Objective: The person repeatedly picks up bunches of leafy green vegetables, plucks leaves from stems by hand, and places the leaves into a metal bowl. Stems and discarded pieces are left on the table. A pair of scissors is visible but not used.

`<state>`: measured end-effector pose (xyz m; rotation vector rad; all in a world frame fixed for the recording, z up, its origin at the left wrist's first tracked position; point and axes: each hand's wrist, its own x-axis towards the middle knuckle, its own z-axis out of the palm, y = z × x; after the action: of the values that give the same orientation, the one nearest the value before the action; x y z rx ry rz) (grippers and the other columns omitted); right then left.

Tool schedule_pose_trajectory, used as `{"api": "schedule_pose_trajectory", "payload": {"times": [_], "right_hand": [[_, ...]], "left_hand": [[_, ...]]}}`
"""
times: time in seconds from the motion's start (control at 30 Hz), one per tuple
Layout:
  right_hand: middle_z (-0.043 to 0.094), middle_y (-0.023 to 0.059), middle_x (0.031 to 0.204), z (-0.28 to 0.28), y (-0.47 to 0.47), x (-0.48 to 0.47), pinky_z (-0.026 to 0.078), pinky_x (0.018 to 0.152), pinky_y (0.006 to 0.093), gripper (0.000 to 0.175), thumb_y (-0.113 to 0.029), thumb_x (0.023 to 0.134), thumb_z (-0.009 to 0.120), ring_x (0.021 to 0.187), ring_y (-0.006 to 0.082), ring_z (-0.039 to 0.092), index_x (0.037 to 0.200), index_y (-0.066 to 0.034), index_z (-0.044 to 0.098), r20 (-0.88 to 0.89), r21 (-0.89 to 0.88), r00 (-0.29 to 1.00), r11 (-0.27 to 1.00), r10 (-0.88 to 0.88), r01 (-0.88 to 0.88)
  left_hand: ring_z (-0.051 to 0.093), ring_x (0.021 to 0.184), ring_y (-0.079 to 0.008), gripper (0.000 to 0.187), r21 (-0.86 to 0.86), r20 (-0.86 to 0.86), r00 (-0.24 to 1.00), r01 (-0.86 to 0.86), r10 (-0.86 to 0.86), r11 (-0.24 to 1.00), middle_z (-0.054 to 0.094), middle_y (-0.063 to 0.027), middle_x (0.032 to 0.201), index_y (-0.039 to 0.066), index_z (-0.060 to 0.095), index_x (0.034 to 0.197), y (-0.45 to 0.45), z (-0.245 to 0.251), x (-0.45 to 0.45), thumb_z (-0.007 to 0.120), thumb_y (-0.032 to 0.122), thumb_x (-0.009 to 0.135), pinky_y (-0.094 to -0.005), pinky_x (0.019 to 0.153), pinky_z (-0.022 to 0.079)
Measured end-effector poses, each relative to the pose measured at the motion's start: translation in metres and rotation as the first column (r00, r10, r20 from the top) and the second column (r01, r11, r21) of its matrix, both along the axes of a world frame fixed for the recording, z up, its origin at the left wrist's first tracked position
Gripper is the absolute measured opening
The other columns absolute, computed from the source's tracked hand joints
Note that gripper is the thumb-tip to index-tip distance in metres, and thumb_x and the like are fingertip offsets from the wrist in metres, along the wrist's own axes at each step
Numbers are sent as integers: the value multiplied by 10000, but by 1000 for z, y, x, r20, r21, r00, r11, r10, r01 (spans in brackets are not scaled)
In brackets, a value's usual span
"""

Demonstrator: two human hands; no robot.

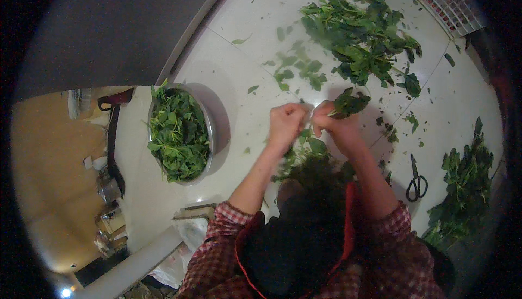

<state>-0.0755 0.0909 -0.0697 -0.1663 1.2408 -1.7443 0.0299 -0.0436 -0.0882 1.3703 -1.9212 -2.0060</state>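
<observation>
My left hand (288, 120) is curled at the middle of the view, close beside my right hand; whether anything is between its fingers is not clear. My right hand (332, 121) pinches a leafy green sprig (350, 103) by its stem. Below both hands lies a bunch of leafy greens (316, 148), partly hidden by my arms and body. To the left stands a metal bowl (211, 136) heaped with green leaves (177, 136). A large pile of leafy stems (359, 34) lies on the pale tiled floor (244, 66) beyond my right hand.
Black-handled scissors (416, 185) lie right of my right forearm. Another heap of leafy stems (463, 189) is at the far right. A white wire basket (444, 3) stands at the upper right, a dark flat panel (110, 30) at the upper left. Loose leaves and bits are scattered about.
</observation>
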Motion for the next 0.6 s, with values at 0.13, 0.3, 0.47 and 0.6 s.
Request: {"api": "schedule_pose_trajectory", "payload": {"times": [0.13,0.3,0.47,0.6], "right_hand": [[603,51,732,-20,6,-7,448,525,273,103,-41,733,668,620,150,581,800,-8,597,-211,231,977,969,-43,93],[614,57,742,-46,25,-12,483,538,283,113,-72,763,679,628,156,591,832,-18,608,13,275,997,958,-82,76],[622,56,757,-52,30,-18,460,513,291,188,-167,811,664,609,151,577,925,-24,621,158,336,980,940,-123,64],[616,46,787,-43,16,-16,459,563,293,273,-209,801,676,665,142,576,985,-18,608,211,327,976,945,-49,-23]], "left_hand": [[617,588,-366,376,-537,700,712,580,-61,612,638,-167,639,-7,680,811,-75,-47,0,574,353,830,-434,609,490],[611,801,-391,239,-829,156,944,286,-291,481,650,-194,846,40,676,953,-123,-100,-26,586,145,759,-439,739,485],[621,758,-349,309,-780,250,883,426,-396,458,644,-166,822,39,643,1042,-118,-93,-44,586,54,740,-414,715,493],[617,638,-198,246,-319,42,959,280,-281,906,629,-115,698,-41,630,1018,-89,-49,-39,581,56,797,-320,620,490]]}}
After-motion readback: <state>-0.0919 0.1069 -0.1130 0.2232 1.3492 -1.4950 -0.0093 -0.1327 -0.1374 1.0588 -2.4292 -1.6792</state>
